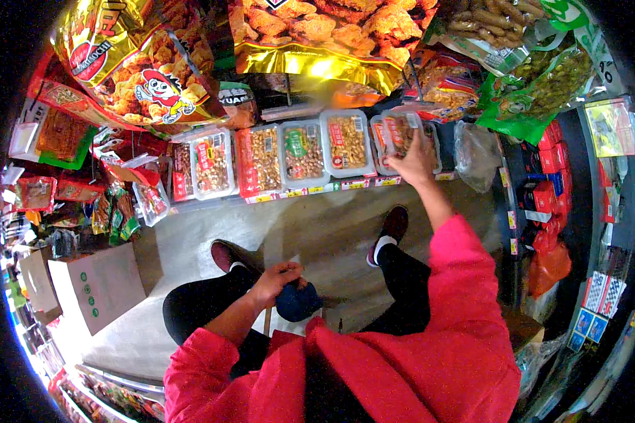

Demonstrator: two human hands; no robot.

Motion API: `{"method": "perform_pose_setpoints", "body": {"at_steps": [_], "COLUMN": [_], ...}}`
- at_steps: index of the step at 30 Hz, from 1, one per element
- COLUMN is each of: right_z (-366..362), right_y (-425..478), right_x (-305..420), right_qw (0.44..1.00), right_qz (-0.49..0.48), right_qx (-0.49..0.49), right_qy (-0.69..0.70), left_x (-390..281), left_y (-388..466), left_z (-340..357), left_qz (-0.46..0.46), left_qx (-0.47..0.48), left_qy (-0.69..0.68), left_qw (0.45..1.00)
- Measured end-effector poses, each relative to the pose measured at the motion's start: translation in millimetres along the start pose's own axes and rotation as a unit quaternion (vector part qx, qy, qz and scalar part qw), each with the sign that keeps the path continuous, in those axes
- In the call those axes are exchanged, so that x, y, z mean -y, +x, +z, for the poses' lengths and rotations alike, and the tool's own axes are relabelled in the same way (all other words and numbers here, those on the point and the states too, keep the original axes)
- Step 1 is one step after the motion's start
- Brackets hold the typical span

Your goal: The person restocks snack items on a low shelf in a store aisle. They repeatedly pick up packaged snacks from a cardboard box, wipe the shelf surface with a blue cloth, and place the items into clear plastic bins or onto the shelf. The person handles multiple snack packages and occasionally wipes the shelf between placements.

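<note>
My right hand [419,164] reaches to the right end of a row of packed nuts on a low shelf. Its thumb and fingers are spread over a clear plastic tub [402,127] with a red label and grip it. Left of that tub stands a lidded tub of peanuts [346,143], then a tub with a green label [302,153]. My left hand [278,280] is held low near my knees, its fingers curled at a dark blue rounded bundle [298,302], perhaps cloth. What it is exactly cannot be made out.
Large snack bags [328,37] hang above the shelf, with green-edged bags [540,84] to the right. Red boxes [553,169] fill the right-hand shelf. A cardboard carton [98,285] stands on the floor at left. A crumpled clear plastic bag [476,153] lies beside the tubs.
</note>
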State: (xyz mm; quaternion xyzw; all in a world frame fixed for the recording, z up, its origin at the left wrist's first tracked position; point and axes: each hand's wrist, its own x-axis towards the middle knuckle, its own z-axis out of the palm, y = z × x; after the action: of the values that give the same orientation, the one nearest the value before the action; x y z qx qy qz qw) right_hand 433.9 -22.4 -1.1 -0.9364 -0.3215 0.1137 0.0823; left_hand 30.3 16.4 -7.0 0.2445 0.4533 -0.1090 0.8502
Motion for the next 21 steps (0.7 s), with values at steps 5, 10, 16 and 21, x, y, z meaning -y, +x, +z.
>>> {"method": "perform_pose_setpoints", "body": {"at_steps": [5, 10, 16, 21], "right_z": [-5, 7, 38, 58], "right_y": [-4, 4, 24, 32], "right_x": [-84, -113, -124, -153], "right_qw": [0.998, 0.991, 0.997, 0.973], "right_qz": [0.038, 0.124, -0.003, -0.055], "right_qx": [-0.051, -0.044, -0.082, -0.217], "right_qy": [-0.003, -0.027, 0.005, 0.057], "left_x": [3, -3, 4, 5], "left_y": [2, -4, 4, 4], "left_z": [-1, 13, 1, 2], "left_qz": [-0.003, -0.018, -0.007, -0.017], "left_qx": [0.037, -0.012, 0.001, -0.013], "left_qy": [0.022, -0.016, 0.007, 0.01], "left_qw": [0.999, 1.0, 1.0, 1.0]}}
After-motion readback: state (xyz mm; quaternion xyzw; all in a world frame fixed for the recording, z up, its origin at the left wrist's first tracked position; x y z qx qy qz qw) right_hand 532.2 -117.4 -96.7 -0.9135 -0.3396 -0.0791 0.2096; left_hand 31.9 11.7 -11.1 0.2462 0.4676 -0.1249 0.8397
